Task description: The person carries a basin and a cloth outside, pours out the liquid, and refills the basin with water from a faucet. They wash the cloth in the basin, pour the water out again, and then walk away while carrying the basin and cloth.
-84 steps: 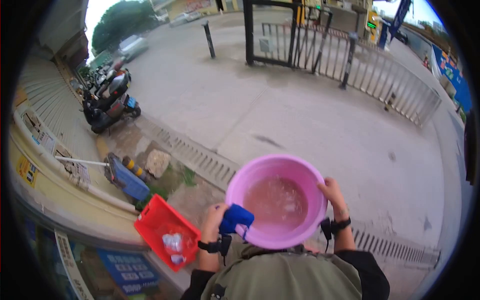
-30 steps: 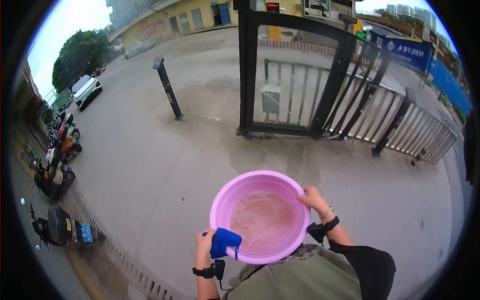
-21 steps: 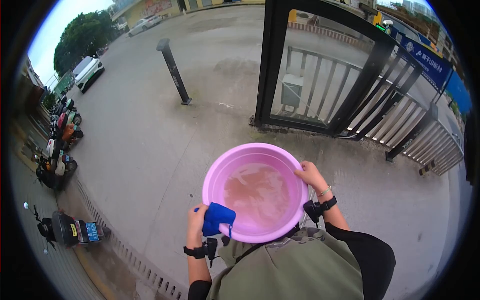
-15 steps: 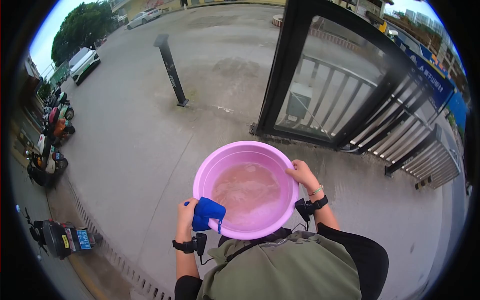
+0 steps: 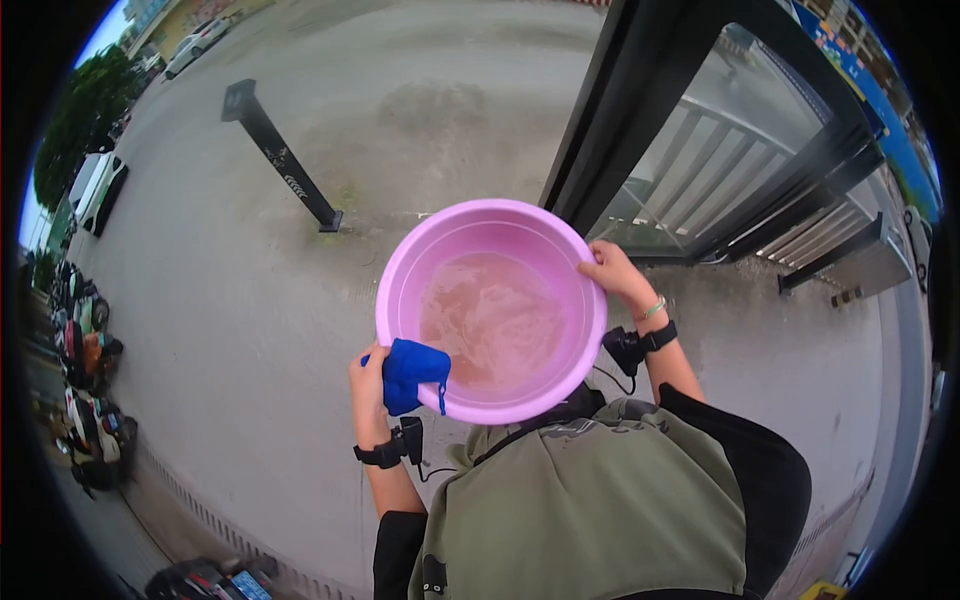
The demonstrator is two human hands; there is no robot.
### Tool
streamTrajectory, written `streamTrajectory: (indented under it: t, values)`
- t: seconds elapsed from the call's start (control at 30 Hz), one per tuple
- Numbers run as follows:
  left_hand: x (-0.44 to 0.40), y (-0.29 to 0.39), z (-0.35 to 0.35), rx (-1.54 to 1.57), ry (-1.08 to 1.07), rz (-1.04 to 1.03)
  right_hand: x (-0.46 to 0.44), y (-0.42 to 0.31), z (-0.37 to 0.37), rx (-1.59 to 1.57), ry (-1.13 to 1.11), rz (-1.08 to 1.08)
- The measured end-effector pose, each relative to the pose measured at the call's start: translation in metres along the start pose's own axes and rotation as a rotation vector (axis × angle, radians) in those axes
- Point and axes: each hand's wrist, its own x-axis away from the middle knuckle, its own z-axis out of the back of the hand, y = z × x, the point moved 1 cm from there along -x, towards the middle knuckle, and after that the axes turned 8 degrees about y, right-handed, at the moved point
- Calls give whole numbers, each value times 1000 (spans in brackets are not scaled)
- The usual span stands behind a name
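Note:
A round pink basin (image 5: 492, 408) with murky brownish water (image 5: 490, 310) in it is held in front of my body. My left hand (image 5: 369, 385) grips its lower left rim together with a blue cloth (image 5: 415, 370) that drapes over the edge, a thin cord hanging from it. At the upper right rim, my right hand (image 5: 612, 270) is closed on the basin, thumb on top. The fingers under the rim are hidden on both sides. Each wrist wears a black strap with a small device.
Just ahead on the right stands a black-framed glass gate panel (image 5: 690, 150) beside a metal railing (image 5: 815, 230). A black post (image 5: 285, 160) rises ahead on the left. Scooters (image 5: 90, 390) are parked along the left, near a drain grating (image 5: 215, 520). A white car (image 5: 97, 190) is further off.
The red crate and wall seen earlier have left view. The gate panel and post now appear nearer and larger. Both hands have kept their hold on the basin, and the cloth stays at my left hand.

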Motion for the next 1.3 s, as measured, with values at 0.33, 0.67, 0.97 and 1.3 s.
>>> streamTrajectory:
  t: [0.33,0.67,0.97,1.3]
  values:
    - [-262,93,-53,99,64,35,-267,-63,-96,-153,-27,-77]
    - [-445,168,-99,331,6,153,-464,-118,-129,-238,-26,-131]
    - [-468,192,-116,222,-83,79,-449,-112,-121,-155,90,-138]
    - [-475,195,-124,109,-253,69,-381,-100,-112,-260,278,-176]
